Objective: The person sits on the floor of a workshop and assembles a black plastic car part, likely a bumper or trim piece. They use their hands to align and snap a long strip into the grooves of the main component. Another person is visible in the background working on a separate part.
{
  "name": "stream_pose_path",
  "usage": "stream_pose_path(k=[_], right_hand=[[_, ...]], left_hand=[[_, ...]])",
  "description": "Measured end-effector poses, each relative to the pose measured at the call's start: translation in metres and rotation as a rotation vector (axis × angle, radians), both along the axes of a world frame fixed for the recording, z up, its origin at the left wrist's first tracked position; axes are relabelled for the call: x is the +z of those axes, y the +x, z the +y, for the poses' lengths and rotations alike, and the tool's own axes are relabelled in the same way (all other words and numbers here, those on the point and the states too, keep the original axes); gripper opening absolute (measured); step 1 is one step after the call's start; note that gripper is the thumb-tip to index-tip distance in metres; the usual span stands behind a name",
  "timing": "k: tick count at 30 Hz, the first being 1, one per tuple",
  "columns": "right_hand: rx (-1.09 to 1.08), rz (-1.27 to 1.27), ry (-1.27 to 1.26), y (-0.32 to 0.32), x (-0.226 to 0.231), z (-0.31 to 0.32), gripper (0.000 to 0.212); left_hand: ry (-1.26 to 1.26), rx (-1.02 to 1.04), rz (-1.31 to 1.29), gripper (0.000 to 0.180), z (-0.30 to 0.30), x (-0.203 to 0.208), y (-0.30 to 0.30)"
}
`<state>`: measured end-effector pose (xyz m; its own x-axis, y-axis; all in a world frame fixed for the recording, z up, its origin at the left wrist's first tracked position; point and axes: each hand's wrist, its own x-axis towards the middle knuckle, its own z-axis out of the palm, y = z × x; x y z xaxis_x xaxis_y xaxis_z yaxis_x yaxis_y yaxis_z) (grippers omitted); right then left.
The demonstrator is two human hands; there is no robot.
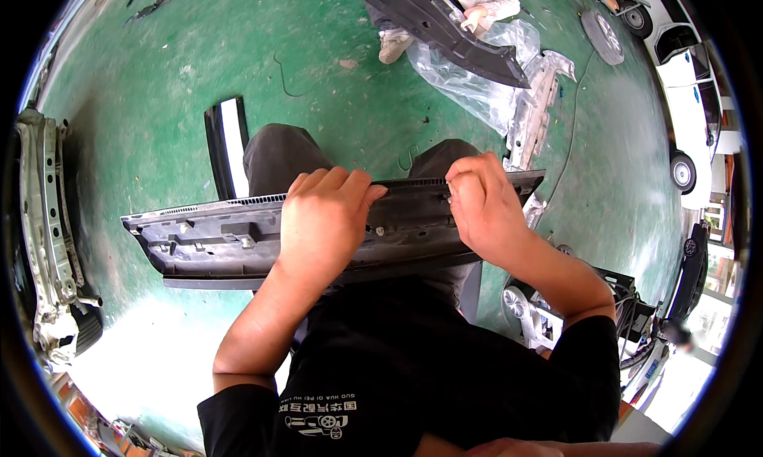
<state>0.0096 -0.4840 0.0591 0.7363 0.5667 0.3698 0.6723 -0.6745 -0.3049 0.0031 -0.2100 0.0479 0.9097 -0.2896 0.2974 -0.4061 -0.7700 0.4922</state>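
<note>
Across my lap lies a long black plastic car trim panel (203,250), its inner side facing up, with ribs, small clips and a slotted far edge. My left hand (324,218) is closed over that far edge near the middle, thumb resting toward the right. Farther right, my right hand (489,211) grips the same edge, fingers bent and pressed together; its fingertips are partly hidden. Between the hands, a small pale clip (380,230) sits on the panel. Both knees show beyond the panel.
A black strip with a white band (232,151) lies beyond my left knee. Far ahead, a co-worker's hand (474,18) touches a dark curved panel (445,36) above clear plastic sheeting (469,83). Metal car parts (52,234) stand left; a wheel (602,37) and a white car (690,123) are right.
</note>
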Motion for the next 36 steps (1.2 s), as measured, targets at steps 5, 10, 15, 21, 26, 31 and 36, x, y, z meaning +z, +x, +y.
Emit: stream_pose_path(k=[5,10,15,21,26,31,36], right_hand=[[-0.067,0.1,-0.003,-0.009,0.012,0.006,0.033],[-0.151,0.117,0.094,-0.016,0.001,0.002,0.028],[-0.183,0.229,0.188,-0.014,0.008,-0.006,0.025],[-0.253,0.504,0.327,0.001,0.026,-0.021,0.021],[-0.321,0.668,0.401,0.005,0.032,-0.028,0.017],[-0.107,0.547,0.389,-0.012,0.025,-0.02,0.017],[-0.374,0.52,0.726,-0.022,0.002,-0.017,0.03]], left_hand=[[0.003,0.001,0.018,0.018,-0.002,0.002,-0.003],[0.009,-0.006,0.011,0.017,0.001,-0.002,0.002],[0.005,-0.012,0.009,0.016,0.001,-0.003,0.001],[-0.007,-0.017,0.011,0.017,0.004,0.001,0.001],[-0.024,-0.018,0.01,0.017,0.004,0.0,0.001],[-0.021,0.009,0.014,0.017,0.007,0.001,0.0],[-0.029,0.009,0.018,0.016,0.005,0.001,0.003]])
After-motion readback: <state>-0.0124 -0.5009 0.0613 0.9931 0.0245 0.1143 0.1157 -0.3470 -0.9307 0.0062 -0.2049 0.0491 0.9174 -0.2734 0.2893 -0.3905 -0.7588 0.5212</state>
